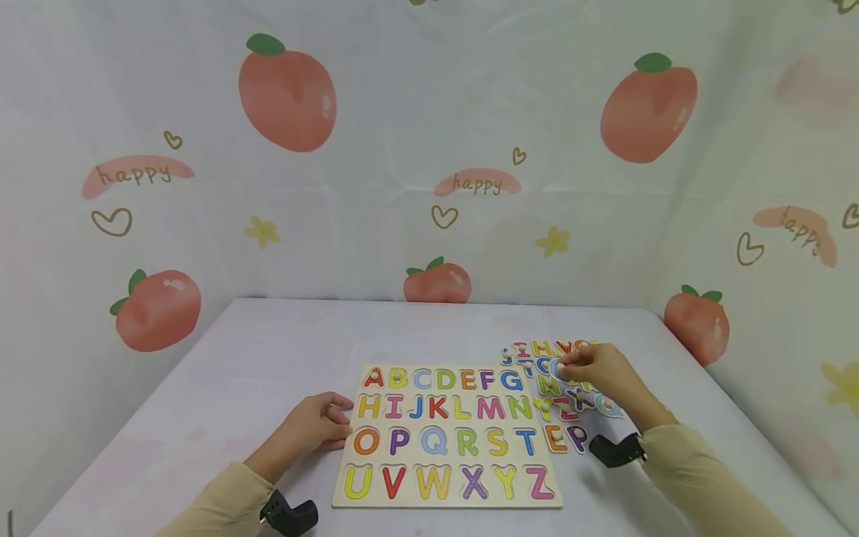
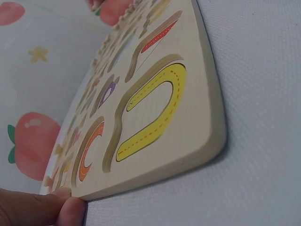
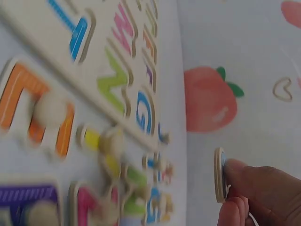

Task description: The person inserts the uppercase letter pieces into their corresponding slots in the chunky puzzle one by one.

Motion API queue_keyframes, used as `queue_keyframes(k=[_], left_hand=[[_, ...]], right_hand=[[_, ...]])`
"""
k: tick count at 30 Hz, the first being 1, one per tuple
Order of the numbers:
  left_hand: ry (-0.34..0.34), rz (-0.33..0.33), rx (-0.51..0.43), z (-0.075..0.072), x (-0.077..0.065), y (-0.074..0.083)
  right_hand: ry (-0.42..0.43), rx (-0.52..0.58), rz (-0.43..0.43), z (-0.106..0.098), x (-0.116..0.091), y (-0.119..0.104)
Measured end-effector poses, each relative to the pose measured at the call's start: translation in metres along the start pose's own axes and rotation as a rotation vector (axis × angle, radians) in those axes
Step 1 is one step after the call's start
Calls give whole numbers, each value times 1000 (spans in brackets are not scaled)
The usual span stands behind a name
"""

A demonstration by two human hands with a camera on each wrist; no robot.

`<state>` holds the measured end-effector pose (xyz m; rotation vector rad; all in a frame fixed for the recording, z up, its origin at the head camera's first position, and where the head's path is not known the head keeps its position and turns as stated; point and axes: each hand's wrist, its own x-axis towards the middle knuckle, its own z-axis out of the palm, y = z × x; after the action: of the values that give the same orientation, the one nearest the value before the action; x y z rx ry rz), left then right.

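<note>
A wooden alphabet puzzle board (image 1: 446,497) lies flat on the table, with A and B knobbed pieces seated in its top row. At its left edge my left hand (image 1: 314,426) grips the rim; the left wrist view shows thumb and finger (image 2: 70,212) at the board's side. My right hand (image 1: 600,373) pinches a light-blue letter piece (image 3: 219,175) above the loose pieces. That piece is seen edge-on in the right wrist view, so its letter cannot be read there. Below the hand lie the orange E piece (image 1: 555,438) and the purple P piece (image 1: 577,438).
Several more loose knobbed letters, such as a pink Z (image 1: 566,409) and a yellow Y (image 1: 542,408), crowd the board's right side and upper right corner. A white cloth covers the table (image 1: 168,447). Behind it hangs a fruit-printed curtain (image 1: 376,186).
</note>
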<state>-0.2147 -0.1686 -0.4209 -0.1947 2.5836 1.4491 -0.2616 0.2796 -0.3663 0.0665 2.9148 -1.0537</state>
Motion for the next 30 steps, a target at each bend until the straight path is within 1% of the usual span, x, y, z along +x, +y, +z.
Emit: queue_keyframes(k=[4, 6, 11, 13, 18, 24, 30], left_hand=[[-4, 8, -2, 0, 0, -1], [-4, 3, -5, 0, 0, -1], [-6, -11, 0, 0, 0, 0], [-12, -7, 0, -1, 0, 0], [-18, 1, -2, -1, 0, 3], [-16, 0, 5, 0, 0, 2], [-16, 2, 0, 0, 2, 0]], right_hand=[[-24, 39, -26, 15, 9, -25], [-37, 62, -30, 23, 12, -38], [-65, 121, -74, 43, 21, -64], [-74, 135, -101, 53, 25, -72], [-100, 182, -119, 76, 31, -94], [-139, 244, -86, 99, 35, -118], [-159, 266, -107, 120, 38, -133]])
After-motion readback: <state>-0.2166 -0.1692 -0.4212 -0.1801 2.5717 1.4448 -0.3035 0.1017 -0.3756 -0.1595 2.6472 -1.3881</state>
